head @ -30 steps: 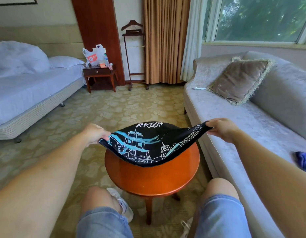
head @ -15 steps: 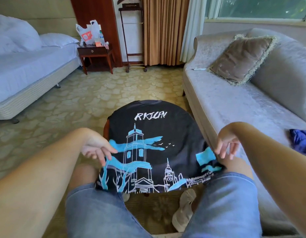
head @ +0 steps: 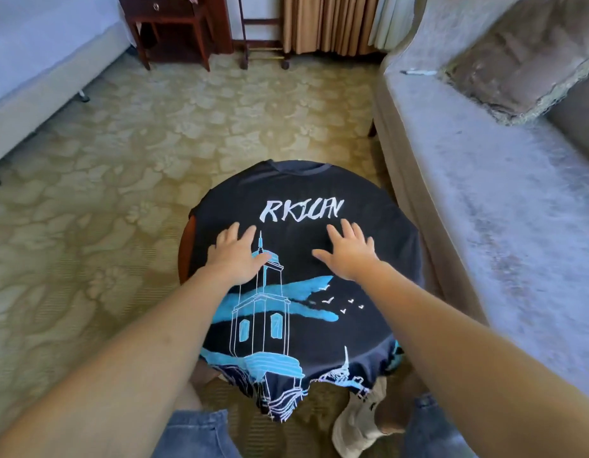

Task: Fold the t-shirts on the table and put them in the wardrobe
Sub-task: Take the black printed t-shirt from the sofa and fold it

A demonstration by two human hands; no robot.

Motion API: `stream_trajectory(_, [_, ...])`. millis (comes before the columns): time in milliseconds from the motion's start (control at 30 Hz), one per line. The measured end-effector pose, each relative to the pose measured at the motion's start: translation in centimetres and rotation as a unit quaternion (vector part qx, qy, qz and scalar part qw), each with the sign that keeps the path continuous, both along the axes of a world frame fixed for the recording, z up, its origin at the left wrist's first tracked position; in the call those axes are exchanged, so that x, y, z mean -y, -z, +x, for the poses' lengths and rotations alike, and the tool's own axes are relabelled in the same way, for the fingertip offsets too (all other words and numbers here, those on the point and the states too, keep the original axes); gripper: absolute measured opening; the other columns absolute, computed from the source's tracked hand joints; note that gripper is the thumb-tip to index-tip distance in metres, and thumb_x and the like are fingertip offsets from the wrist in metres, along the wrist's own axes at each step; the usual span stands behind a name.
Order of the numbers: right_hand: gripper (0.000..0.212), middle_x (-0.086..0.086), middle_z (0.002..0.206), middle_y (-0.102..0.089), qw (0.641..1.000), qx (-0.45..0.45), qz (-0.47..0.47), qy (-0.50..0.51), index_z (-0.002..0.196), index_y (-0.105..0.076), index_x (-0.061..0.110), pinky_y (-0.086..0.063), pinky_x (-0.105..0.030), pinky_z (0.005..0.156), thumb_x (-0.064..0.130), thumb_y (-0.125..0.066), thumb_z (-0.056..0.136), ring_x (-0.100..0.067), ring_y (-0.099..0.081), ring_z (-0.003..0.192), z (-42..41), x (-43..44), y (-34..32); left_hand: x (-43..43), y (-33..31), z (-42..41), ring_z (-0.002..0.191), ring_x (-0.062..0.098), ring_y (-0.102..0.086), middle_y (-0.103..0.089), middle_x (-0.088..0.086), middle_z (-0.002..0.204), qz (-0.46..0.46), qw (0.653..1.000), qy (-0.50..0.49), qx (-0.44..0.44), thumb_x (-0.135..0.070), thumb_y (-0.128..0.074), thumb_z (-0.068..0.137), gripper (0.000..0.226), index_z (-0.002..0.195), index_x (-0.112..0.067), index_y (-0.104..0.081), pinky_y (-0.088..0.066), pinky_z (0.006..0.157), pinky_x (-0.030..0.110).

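Left hand [head: 236, 256] and right hand [head: 347, 251], fingers straight and spread, rest flat on the black printed t-shirt [head: 299, 292]. The shirt drapes over the round worktop [head: 184, 249], apparently front up, hem hanging toward the knees.

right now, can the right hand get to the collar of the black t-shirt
Probably yes. The right hand lies flat on the black t-shirt below the lettering, with only bare cloth between it and the collar at the far edge.
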State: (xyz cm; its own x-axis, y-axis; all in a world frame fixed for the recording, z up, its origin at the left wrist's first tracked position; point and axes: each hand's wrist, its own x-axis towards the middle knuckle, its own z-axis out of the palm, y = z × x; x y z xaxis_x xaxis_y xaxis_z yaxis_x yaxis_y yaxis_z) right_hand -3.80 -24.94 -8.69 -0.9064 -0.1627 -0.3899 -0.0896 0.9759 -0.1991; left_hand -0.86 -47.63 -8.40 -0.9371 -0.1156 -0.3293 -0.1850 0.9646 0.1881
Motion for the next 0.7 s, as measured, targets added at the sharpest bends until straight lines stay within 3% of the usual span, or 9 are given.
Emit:
stream_trajectory(133, [0.076, -0.004, 0.163, 0.013, 0.998, -0.043, 0.034, -0.022, 0.156, -0.001, 0.027, 0.002, -0.056, 0.118, 0.068, -0.017, 0.095, -0.027, 0.015, 0.149, -1.4, 1.6, 3.7, 0.4, 3.4, -1.9, 0.148, 0.025, 0.019, 0.02, 0.003, 0.162, -0.04, 0.999, 0.011, 0.005, -0.068, -0.023, 0.095, 0.076, 0.155, -0.031, 0.007, 0.002, 0.12, 0.054])
stream_trajectory(233, [0.075, -0.002, 0.163, 0.011, 0.994, -0.094, 0.04, -0.023, 0.156, -0.001, 0.027, 0.002, -0.055, 0.119, 0.068, -0.011, 0.094, -0.025, 0.014, 0.15, -1.0, 1.2, 5.6, 0.8, 5.4, -1.5, 0.148, 0.025, 0.019, 0.018, 0.004, 0.162, -0.072, 0.997, 0.017, -0.019, -0.072, -0.011, 0.092, 0.077, 0.155, -0.03, 0.007, 0.005, 0.118, 0.055])
stream_trajectory(700, [0.075, -0.001, 0.163, 0.012, 0.994, -0.095, 0.042, -0.034, 0.156, 0.0, 0.028, 0.001, -0.053, 0.12, 0.069, -0.013, 0.094, -0.024, 0.014, 0.149, 6.3, -1.6, 5.5, -1.5, 3.6, 5.4, 0.148, 0.029, 0.018, 0.019, 0.005, 0.162, -0.056, 0.997, 0.018, 0.052, -0.076, -0.015, 0.09, 0.084, 0.155, -0.028, 0.007, 0.004, 0.118, 0.057])
